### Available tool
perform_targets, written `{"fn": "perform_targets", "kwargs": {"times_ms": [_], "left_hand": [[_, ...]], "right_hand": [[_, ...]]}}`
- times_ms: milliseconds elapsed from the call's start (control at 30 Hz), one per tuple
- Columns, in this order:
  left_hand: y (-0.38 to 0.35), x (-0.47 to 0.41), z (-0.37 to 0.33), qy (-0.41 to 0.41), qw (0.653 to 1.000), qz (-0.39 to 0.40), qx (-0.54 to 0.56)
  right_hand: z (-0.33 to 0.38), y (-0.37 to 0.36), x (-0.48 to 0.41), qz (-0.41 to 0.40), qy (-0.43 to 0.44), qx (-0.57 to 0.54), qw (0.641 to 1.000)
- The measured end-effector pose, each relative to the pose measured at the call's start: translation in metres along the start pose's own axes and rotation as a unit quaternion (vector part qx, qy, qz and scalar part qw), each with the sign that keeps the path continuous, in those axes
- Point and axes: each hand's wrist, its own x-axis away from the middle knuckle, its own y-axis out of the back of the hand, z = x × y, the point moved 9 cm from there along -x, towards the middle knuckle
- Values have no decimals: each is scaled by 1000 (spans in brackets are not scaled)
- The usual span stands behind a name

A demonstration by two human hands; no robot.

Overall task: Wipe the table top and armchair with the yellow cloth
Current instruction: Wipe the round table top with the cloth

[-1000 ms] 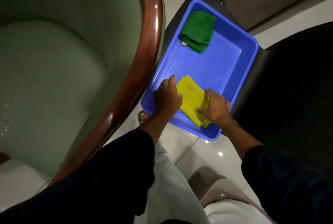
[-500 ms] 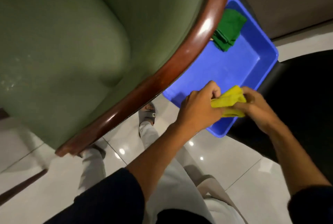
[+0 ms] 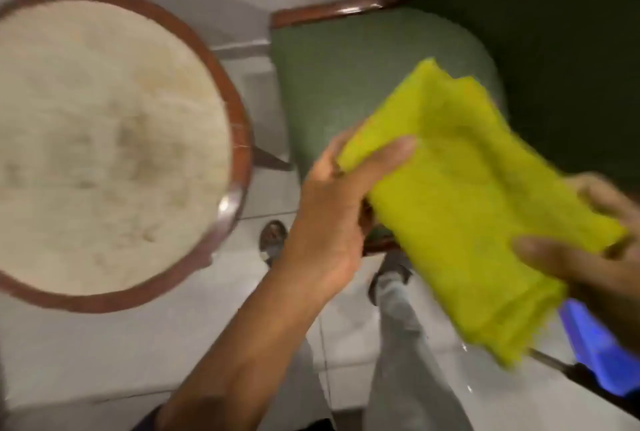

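Lifted out of the blue tub (image 3: 595, 358) since half a second ago, the yellow cloth (image 3: 460, 208) now hangs in the air, stretched between both hands. Left of the cloth sits the round counter (image 3: 104, 139), unwiped, well apart. My left hand (image 3: 332, 208) pinches the cloth's near-left corner and is nearer the counter. Behind the cloth is the green armchair (image 3: 346, 77). My right hand (image 3: 595, 257) grips its right edge. Nothing blocks the way left.

My left forearm (image 3: 263, 337) is bare, a dark sleeve edge (image 3: 152, 422) at seven o'clock; light grey trousers (image 3: 405, 361) at six, dark sandals (image 3: 273, 240) on both feet.
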Motion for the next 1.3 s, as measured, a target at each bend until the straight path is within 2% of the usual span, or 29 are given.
{"fn": "perform_targets", "kwargs": {"times_ms": [33,67,100,133,200,300,367,467,567,600,667,733,800,867,967,1067,1133,1167,1200,1233,1300], "left_hand": [[45,2,-15,-15,998,-60,12],[88,5,-28,-29,994,-110,0],[124,9,-35,-38,987,-152,-28],[165,13,-46,-51,978,-193,-62],[240,15,-71,-74,953,-263,-130],[326,-3,-113,-84,901,-300,-303],[356,-23,-132,-82,839,-286,-455],[359,-42,-129,-113,664,-244,-698],[351,-59,-82,-91,567,-150,-805],[352,-61,-72,-92,546,-140,-821],[361,-65,-66,-106,532,-161,-825],[374,-70,-68,-108,535,-212,-810],[378,-78,-66,-106,536,-225,-807],[361,-90,-55,-131,509,-170,-834],[312,-108,-30,-236,421,-12,-876],[274,-116,0,-329,317,191,-869],[265,-120,4,-346,277,288,-848],[263,-126,-1,-348,267,301,-847],[262,-139,-12,-344,268,280,-855],[262,-157,-31,-335,288,232,-867],[268,-200,-80,-295,377,68,-875]], "right_hand": [[5,-49,-5,41,8,-13,999],[0,-86,-17,39,6,-35,999],[4,-134,-27,64,14,-19,998],[4,-190,-39,81,31,43,995],[-3,-285,-55,103,15,55,993],[-15,-381,-72,143,-12,68,987],[-20,-413,-87,137,4,117,984],[-34,-389,-108,37,30,193,980],[-63,-332,-117,-50,49,327,942],[-74,-315,-118,-67,56,374,923],[-93,-289,-124,-73,76,449,887],[-111,-267,-138,-78,91,490,864],[-124,-244,-156,-96,93,517,846],[-138,-231,-170,-101,102,537,831],[-152,-229,-176,-134,137,539,820],[-154,-230,-174,-174,171,536,808],[-154,-229,-176,-179,180,537,804],[-154,-228,-176,-179,180,535,806],[-155,-229,-176,-177,181,533,807],[-156,-229,-176,-175,182,533,807],[-159,-228,-177,-176,183,534,807]]}}
